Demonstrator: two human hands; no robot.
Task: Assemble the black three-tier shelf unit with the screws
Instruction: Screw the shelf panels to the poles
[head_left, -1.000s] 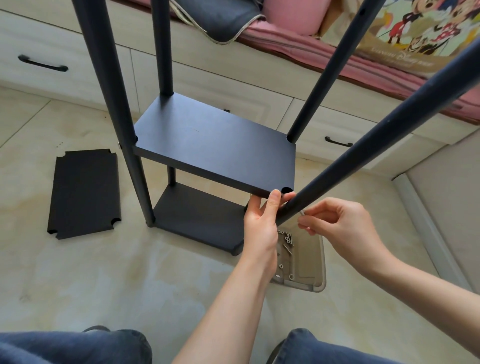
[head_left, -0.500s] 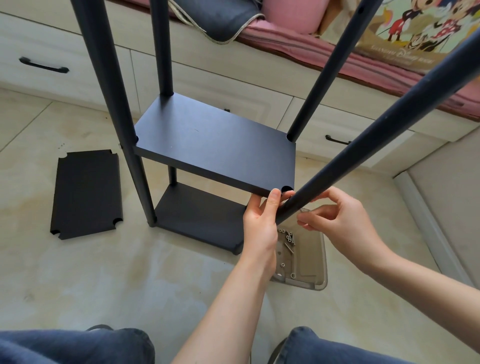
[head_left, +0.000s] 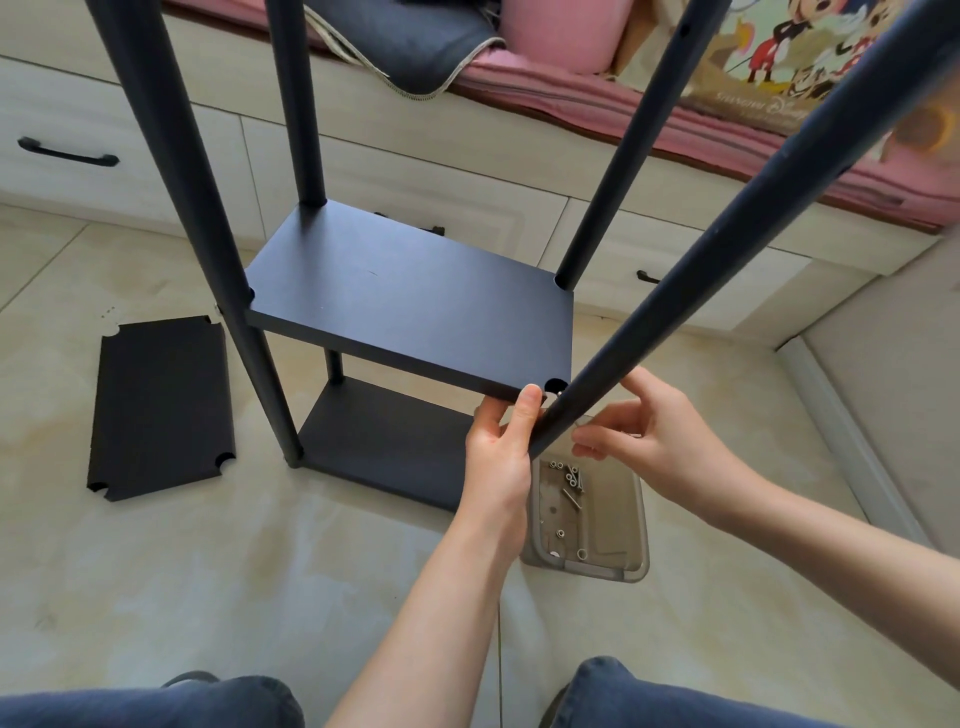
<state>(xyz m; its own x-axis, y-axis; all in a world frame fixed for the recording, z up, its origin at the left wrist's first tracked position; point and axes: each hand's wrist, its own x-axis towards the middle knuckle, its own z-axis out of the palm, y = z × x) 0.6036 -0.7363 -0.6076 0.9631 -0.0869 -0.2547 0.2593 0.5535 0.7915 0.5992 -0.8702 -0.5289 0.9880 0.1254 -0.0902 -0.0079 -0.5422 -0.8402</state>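
The shelf unit's middle board (head_left: 410, 317) is gripped at its near corner by my left hand (head_left: 496, 457), while my right hand (head_left: 657, 441) pinches something small beside the near pole (head_left: 727, 249).

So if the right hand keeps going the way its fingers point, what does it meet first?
The right hand points left, toward the near black round pole at the corner notch of the black middle shelf board. It would likely meet that pole first, with the left hand's thumb just beyond; depth is unclear.
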